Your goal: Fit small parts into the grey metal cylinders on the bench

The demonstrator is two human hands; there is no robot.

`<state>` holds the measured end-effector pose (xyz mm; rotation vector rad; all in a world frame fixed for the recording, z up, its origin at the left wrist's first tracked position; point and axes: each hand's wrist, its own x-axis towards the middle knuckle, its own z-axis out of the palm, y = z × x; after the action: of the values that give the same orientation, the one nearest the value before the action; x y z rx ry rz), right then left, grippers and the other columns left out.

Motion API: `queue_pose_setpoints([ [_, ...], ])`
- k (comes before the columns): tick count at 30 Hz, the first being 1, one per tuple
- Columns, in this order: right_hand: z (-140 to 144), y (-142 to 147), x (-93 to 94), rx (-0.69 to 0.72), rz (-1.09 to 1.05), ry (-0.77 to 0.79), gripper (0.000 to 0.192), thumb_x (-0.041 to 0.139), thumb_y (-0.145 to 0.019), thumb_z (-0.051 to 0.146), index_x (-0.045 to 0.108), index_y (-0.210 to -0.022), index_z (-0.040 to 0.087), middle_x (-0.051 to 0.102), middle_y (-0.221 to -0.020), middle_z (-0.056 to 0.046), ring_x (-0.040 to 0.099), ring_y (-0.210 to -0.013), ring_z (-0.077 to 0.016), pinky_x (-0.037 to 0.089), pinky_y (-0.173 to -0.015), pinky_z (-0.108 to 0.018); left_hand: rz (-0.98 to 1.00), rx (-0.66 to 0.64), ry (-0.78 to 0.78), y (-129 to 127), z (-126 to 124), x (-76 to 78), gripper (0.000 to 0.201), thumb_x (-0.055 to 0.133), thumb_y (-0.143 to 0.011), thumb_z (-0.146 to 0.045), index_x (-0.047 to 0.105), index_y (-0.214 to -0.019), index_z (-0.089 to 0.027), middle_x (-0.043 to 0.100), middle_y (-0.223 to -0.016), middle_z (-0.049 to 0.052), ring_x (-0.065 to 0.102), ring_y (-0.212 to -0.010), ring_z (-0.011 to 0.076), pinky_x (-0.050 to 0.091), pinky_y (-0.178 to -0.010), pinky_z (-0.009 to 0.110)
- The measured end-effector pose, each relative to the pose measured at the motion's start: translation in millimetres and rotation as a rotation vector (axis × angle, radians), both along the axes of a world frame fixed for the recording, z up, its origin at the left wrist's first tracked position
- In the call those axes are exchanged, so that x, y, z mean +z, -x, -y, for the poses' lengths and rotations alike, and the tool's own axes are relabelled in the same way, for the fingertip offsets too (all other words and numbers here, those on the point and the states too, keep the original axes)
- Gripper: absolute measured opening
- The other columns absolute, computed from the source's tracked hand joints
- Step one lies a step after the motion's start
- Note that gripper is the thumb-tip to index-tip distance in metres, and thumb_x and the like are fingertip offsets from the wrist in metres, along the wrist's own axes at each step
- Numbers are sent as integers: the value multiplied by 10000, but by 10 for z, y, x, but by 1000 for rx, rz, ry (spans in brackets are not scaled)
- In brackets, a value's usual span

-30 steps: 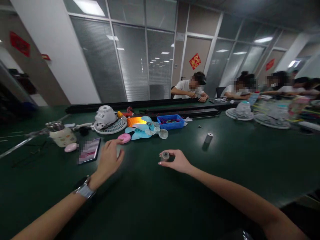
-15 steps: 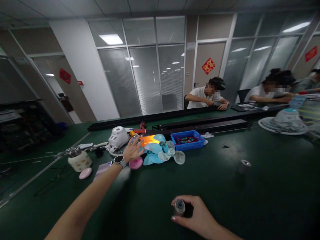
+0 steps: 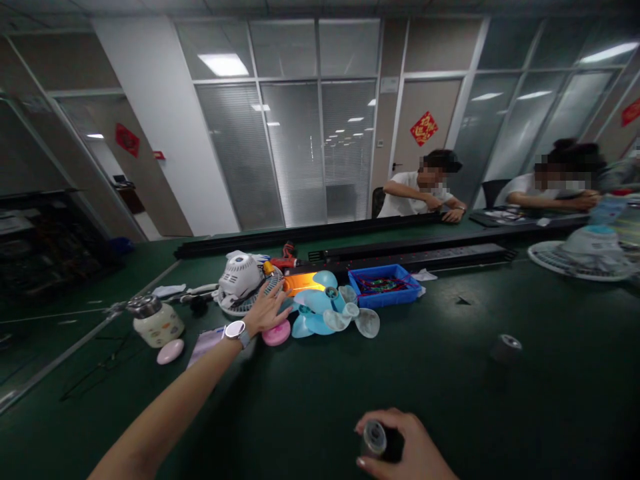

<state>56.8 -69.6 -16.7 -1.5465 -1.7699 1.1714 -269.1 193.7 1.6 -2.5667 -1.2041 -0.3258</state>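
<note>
My left hand [image 3: 267,310], with a watch on its wrist, reaches out over the parts on the green table, fingers spread and nothing visibly held. Just under it sits a pink round piece [image 3: 277,333]. Beyond its fingertips is a glossy orange item [image 3: 303,284], and to the right lies a pile of light blue and translucent fan blades [image 3: 320,313]. Near the front edge of the view, my right hand [image 3: 407,443] curls its thumb and fingers around a small metal cylinder [image 3: 374,438] with a recessed top. The cylinder's lower part is dim.
A similar cylinder [image 3: 507,349] stands to the right. Behind the blades is a blue bin [image 3: 387,298] with wires; left are a white fan housing [image 3: 243,279], a cream jar [image 3: 156,325] and a pink lid [image 3: 171,351]. Long black bars [image 3: 300,231] cross the back, where people sit.
The view has shifted slightly, so the table items appear a little further right. My left hand stays over the same parts, and my right hand remains around the cylinder.
</note>
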Motion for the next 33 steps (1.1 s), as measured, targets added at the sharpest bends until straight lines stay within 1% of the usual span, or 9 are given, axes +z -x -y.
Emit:
queue_pose_setpoints([
  [8,3,5,57,8,23,13,448,808,-614,429,768,-1030,268,732,-1071,-59,631,-1037,-286,442,-945,-382,-21,15,3,14,-69,102,627,322,-973,-486,408,-1466,-109,497,-1463,177,225,-1478,321,53,-1185,569],
  [13,-2,-17,40,26,-4,1,452,836,-588,416,775,-1016,283,737,-1075,-46,633,-1049,-284,438,-957,-376,-3,0,-5,-84,-203,57,633,348,-962,-491,409,-1470,-120,488,-1468,187,218,-1481,328,74,-1182,574],
  [17,5,-9,70,23,-4,-19,439,839,-585,387,777,-1004,272,741,-1053,-47,643,-1018,-267,453,-923,-354,26,-59,2,-73,-192,24,531,370,-956,-473,545,-1366,-183,556,-1407,166,292,-1455,314,88,-1182,576],
  [21,45,8,137,41,-32,-72,422,823,-623,427,773,-1006,256,745,-1032,-44,649,-996,-251,459,-907,-346,62,-69,28,59,-64,176,453,411,-934,-418,608,-1277,-198,626,-1319,150,354,-1426,307,95,-1181,574],
  [24,67,14,160,55,-44,-114,417,812,-649,450,768,-1010,246,748,-1024,-42,657,-984,-245,464,-900,-350,214,2,23,41,312,363,495,417,-920,-387,529,-1354,-178,581,-1368,167,318,-1445,319,116,-1161,611],
  [27,60,13,137,75,-61,-172,419,799,-675,460,759,-1030,240,747,-1036,-39,663,-991,-244,468,-910,-358,614,104,79,-278,1085,417,460,395,-943,-407,529,-1310,-163,601,-1326,176,344,-1431,306,294,-1115,568],
  [29,48,12,94,98,-78,-218,417,789,-693,456,752,-1043,234,748,-1036,-37,669,-982,-243,476,-902,-358,767,6,281,-620,1716,338,413,428,-950,-415,532,-1296,-215,573,-1385,138,476,-1343,262,406,-1071,482],
  [31,41,11,34,116,-89,-274,367,774,-717,415,750,-1030,225,752,-998,-33,678,-936,-235,491,-860,-345,767,-118,479,-960,2270,224,440,534,-915,-408,542,-1326,-250,610,-1350,110,584,-1226,243,472,-1021,431],
  [33,50,17,-28,102,-86,-339,278,755,-737,360,749,-971,212,752,-930,-25,682,-869,-223,498,-795,-325,771,-196,580,-1214,2629,141,413,559,-910,-408,603,-1295,-267,681,-1257,77,640,-1142,233,496,-997,414],
])
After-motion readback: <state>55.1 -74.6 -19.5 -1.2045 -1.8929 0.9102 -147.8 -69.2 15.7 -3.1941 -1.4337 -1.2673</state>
